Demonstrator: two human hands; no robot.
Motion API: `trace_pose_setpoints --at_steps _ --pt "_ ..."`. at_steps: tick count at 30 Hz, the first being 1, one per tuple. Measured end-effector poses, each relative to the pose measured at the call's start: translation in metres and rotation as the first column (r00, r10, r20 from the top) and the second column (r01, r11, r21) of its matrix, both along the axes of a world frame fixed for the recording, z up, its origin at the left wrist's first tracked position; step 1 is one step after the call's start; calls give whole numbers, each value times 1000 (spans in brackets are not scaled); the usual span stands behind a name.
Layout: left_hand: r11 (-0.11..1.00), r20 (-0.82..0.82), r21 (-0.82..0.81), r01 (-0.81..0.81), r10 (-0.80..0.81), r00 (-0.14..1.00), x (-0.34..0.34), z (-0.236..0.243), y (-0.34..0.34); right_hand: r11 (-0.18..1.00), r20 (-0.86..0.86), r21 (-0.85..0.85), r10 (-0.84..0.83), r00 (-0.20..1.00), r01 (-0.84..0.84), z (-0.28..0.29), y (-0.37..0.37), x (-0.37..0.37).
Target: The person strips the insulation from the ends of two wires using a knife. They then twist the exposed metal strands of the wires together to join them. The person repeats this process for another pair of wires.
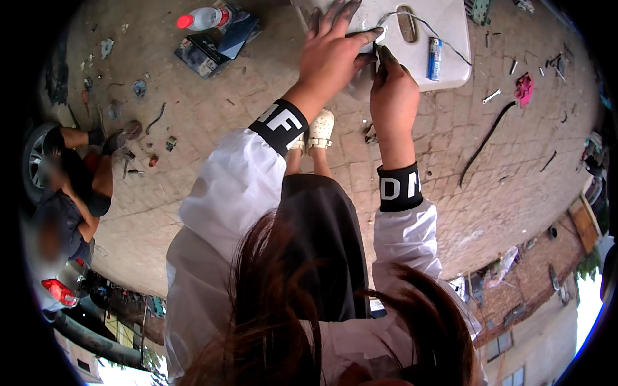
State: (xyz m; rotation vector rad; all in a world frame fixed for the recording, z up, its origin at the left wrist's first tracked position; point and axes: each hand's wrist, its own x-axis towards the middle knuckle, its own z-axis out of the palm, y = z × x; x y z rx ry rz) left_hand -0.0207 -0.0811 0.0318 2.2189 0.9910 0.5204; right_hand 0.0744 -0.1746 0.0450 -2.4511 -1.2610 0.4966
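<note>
Left grip: We had the left grip [335,51] laid over the stool with its back upward, some fingers pointing forward and one darkened finger stretched toward the right grip; we could not tell whether it pinched anything.
Right grip: We kept the right grip [391,87] just beside the left one, fingers bent together; something dark showed at the fingertips, too small to name, so we could not tell whether they were closed on it.
Wire: We saw the thin grey wire [444,41] start near the fingertips of both grips, arch forward past the slot and end at the stool's edge, right of the right grip.
Cylinder: The blue-and-silver cylinder [435,59] lay inside the wire's curve, right of the right grip.
Stool: Our white plastic stool [450,19] spread under and ahead of both grips, its oval slot [407,24] ahead of the right one.
Left side: A red-capped bottle [207,19] and dark boxes [201,56] lay well left of the left grip; farther out, we saw another person [80,186] beside a wheel [38,157].
Right side: A wrench [492,96] and a pink cloth [524,90] lay on the paving, well right of the right grip.
</note>
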Motion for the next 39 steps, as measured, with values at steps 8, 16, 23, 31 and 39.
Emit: trace_pose_setpoints --at_steps 8,16,23,31,39 --pt "1000 -10 14 5 -4 1000 -1 1 0 997 20 -76 -3 1000 4 0 -2 -6" --pt "999 -26 -28 29 -30 999 -3 4 1 997 53 -46 71 996 -68 -1 -4 -3" --pt "999 -7 -26 34 -34 999 -3 3 2 994 19 -81 73 997 -71 3 -4 0" --pt "999 -54 8 47 -47 997 -3 1 3 991 16 -110 84 996 -82 6 -4 -1" --pt "999 -54 5 47 -47 997 -4 -3 2 984 53 -156 91 994 -82 1 -8 -3"
